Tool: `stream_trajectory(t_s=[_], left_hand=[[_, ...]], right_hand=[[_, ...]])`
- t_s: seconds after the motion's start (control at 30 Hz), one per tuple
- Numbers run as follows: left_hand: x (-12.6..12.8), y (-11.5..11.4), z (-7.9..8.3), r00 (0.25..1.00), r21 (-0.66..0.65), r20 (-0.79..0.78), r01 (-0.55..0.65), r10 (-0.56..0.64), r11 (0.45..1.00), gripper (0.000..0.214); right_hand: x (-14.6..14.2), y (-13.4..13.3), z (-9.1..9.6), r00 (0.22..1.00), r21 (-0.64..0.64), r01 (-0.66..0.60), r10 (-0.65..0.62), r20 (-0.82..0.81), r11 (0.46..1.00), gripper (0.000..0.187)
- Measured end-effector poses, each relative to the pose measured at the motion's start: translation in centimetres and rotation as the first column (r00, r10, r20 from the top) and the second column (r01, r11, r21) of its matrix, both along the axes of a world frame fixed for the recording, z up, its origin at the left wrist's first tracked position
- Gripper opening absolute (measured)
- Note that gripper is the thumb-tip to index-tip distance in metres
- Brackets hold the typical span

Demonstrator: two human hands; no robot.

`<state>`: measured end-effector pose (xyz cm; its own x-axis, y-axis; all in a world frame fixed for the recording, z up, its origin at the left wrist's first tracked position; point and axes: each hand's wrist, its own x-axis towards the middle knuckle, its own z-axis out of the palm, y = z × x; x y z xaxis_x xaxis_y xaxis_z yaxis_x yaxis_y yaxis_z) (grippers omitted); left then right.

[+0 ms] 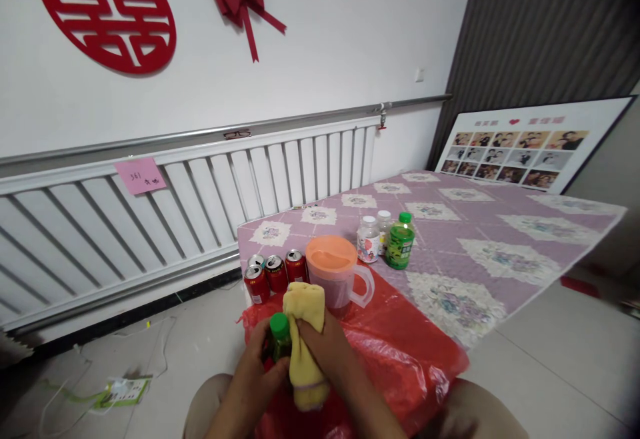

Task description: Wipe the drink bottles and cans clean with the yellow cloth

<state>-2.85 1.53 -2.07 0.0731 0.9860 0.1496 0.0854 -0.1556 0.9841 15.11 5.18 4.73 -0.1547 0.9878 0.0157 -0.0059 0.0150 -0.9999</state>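
A bottle with a green cap [279, 324] is upright near the table's front edge, with my left hand [263, 362] wrapped round its side. Most of its body is hidden by my fingers and the cloth. My right hand [325, 346] grips a folded yellow cloth [306, 359], which lies against the bottle's right side and hangs down. Just beyond my hands stands a clear pitcher [333, 289] with an orange lid. Several drink cans, mostly red, such as this red can [257, 284], stand left of the pitcher. A red plastic sheet [395, 339] spreads beneath my hands.
Two small white-capped bottles [369, 239] and a green-labelled bottle [400, 242] stand right of the pitcher. A purple patterned cloth [480, 219] covers the table. Behind runs a white radiator [200, 206]; a photo board [520, 142] leans at the back right. Cables and a green packet [123, 391] lie on the floor.
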Motion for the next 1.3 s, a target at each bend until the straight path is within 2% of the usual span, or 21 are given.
stream_trajectory(t_s=[0.17,0.33,0.43,0.53,0.63,0.7,0.9,1.07,1.17,1.3], left_hand=[[0.4,-0.4,0.1,0.998,-0.047,-0.008,-0.066,0.066,0.997,0.062],[0.9,-0.7,0.2,0.987,-0.021,-0.03,-0.158,0.158,0.987,0.058],[0.9,-0.7,0.5,0.988,-0.035,-0.019,-0.154,0.153,0.987,0.062],[1.6,-1.2,1.6,0.99,-0.042,0.033,-0.138,0.139,0.99,0.062],[2.4,-1.7,2.7,0.978,-0.05,0.09,-0.182,0.186,0.982,0.058],[2.5,-1.6,2.9,0.977,-0.05,0.1,-0.186,0.191,0.981,0.056],[1.0,-0.5,1.0,0.992,-0.037,0.041,-0.119,0.12,0.992,0.06],[0.6,-0.6,-0.2,0.983,-0.031,0.032,-0.179,0.18,0.983,0.062],[0.5,-0.6,-0.2,0.992,-0.037,0.031,-0.119,0.12,0.992,0.062],[0.9,-0.5,0.7,0.996,-0.019,0.056,-0.074,0.075,0.997,0.059]], right_hand=[[-0.1,1.8,-2.0,0.999,-0.07,-0.009,0.006,-0.042,0.997,0.038],[-0.1,0.8,-3.5,0.997,-0.111,0.025,-0.033,-0.066,0.993,0.036],[0.1,-0.4,-2.7,0.996,-0.117,0.069,-0.076,-0.054,0.991,0.036],[-0.1,-1.8,-1.1,0.992,-0.1,0.114,-0.119,-0.044,0.988,0.04],[-0.5,-3.1,0.1,0.992,-0.038,0.115,-0.116,-0.041,0.993,0.045],[-0.8,-3.2,0.3,0.995,0.006,0.097,-0.097,-0.021,0.995,0.046],[-0.1,-1.0,-2.1,0.994,-0.098,0.103,-0.105,-0.011,0.99,0.04],[0.4,-0.8,-3.4,0.993,-0.121,0.11,-0.113,-0.018,0.987,0.036],[0.6,-1.2,-2.2,0.992,-0.114,0.121,-0.126,-0.033,0.986,0.037],[0.9,-1.2,1.6,0.996,-0.019,0.079,-0.08,-0.037,0.997,0.043]])
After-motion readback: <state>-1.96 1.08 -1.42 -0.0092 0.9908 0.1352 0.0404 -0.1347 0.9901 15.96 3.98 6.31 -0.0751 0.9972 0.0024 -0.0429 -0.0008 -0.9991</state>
